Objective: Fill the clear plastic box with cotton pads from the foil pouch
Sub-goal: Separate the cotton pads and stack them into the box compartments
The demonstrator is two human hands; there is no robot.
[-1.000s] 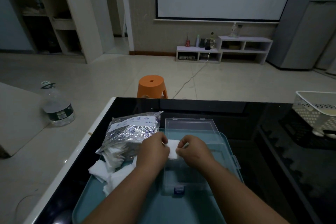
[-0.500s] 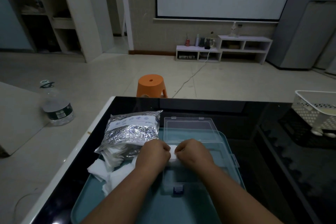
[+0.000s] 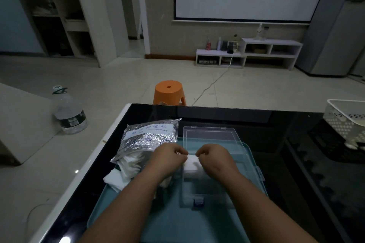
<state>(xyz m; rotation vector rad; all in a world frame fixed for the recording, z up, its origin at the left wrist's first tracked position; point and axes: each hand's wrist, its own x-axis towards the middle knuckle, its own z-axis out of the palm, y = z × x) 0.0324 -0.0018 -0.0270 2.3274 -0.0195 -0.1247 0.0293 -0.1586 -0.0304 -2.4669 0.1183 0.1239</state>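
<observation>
The clear plastic box (image 3: 199,193) lies on a teal tray (image 3: 177,223), its lid (image 3: 211,137) swung open toward the far side. My left hand (image 3: 167,161) and my right hand (image 3: 216,161) both pinch a small stack of white cotton pads (image 3: 192,165) over the far end of the box. The crinkled foil pouch (image 3: 147,140) lies left of the box, and loose white pads (image 3: 118,176) spill from its near end onto the tray and table.
The tray rests on a glossy black table (image 3: 276,154) with a white left edge. A white perforated basket (image 3: 347,122) stands at the right edge. On the floor beyond are an orange stool (image 3: 168,92) and a large water bottle (image 3: 69,110).
Both hands drew close together on the pads, then moved down slightly so the stack now sits at the box's far end.
</observation>
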